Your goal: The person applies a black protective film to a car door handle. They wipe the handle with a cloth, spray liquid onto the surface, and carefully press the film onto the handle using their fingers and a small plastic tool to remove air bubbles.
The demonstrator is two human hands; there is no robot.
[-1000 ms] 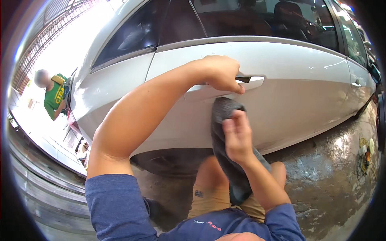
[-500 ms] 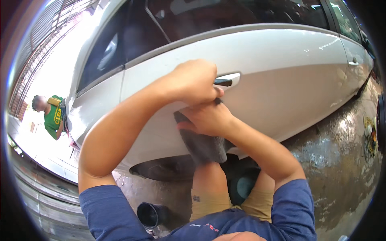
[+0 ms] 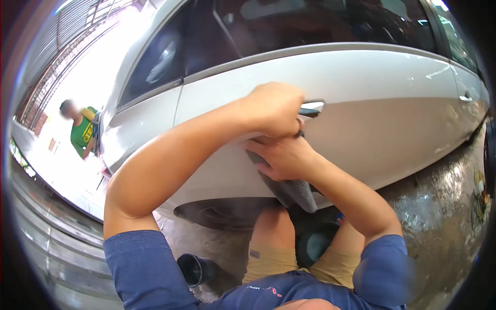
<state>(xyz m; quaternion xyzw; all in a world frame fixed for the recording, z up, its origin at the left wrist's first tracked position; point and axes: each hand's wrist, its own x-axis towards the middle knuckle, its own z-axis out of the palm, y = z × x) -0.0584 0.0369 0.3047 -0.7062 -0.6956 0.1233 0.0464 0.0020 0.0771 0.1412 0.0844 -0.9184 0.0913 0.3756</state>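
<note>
My left hand [image 3: 276,109] is closed against the silver car's door, right at the door handle [image 3: 313,109]; its fingers are mostly turned away, so what they grip is hidden. A small dark piece [image 3: 300,134] shows under that hand, too little to name. Just below, touching it, my right hand [image 3: 289,155] holds a dark grey cloth [image 3: 295,194] that hangs down along the lower door above the rear wheel. The car door [image 3: 377,119] is glossy above and shaded lower down.
A black bucket [image 3: 192,269] stands on the wet floor [image 3: 423,206] at lower left. Another dark round container [image 3: 316,243] sits between my knees. The rear wheel [image 3: 227,213] is under the door. A person in a green shirt [image 3: 82,135] is by the car's rear.
The car and both hands sit a little farther right in view. My right hand and the cloth have shifted slightly; the cloth hangs more slanted. The left hand stays at the handle.
</note>
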